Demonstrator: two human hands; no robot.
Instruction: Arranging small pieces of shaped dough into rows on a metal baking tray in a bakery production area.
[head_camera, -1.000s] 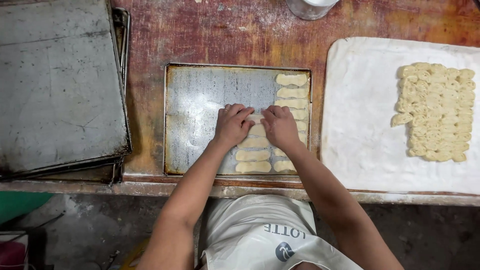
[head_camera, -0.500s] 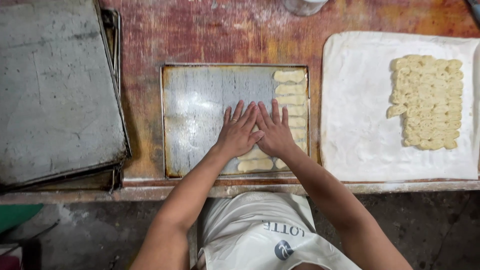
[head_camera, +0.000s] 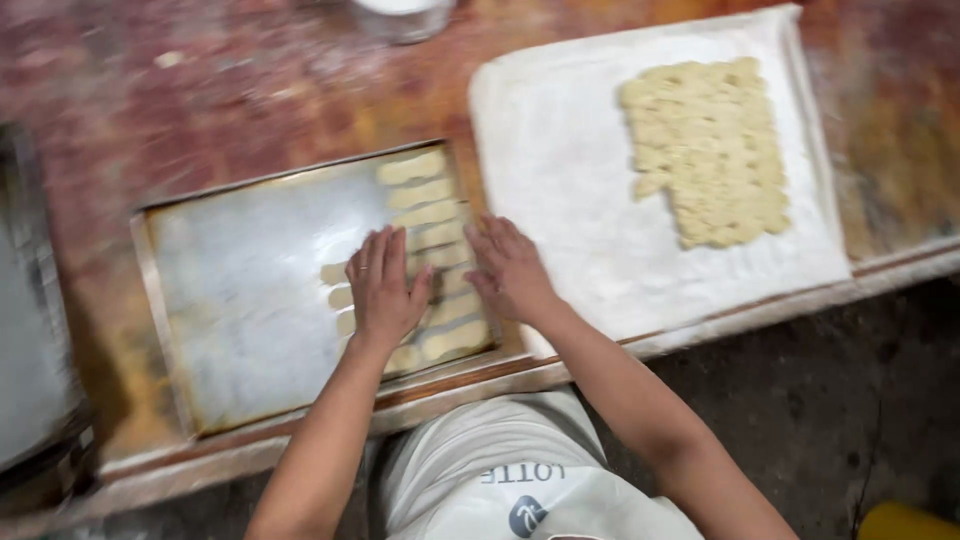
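Pale dough strips in rows on metal tray — left hand flat, fingers spread, pressing them; right hand open at tray edge, nr floured cloth.

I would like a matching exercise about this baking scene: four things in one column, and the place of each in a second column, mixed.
Things:
1. left hand
2. right hand
3. sheet of cut dough
4. metal tray

Places:
A. on the white cloth
B. flat on dough pieces in the tray
C. on the red table, left of the cloth
D. at the tray's right edge

Pairs: 1-B, 2-D, 3-A, 4-C
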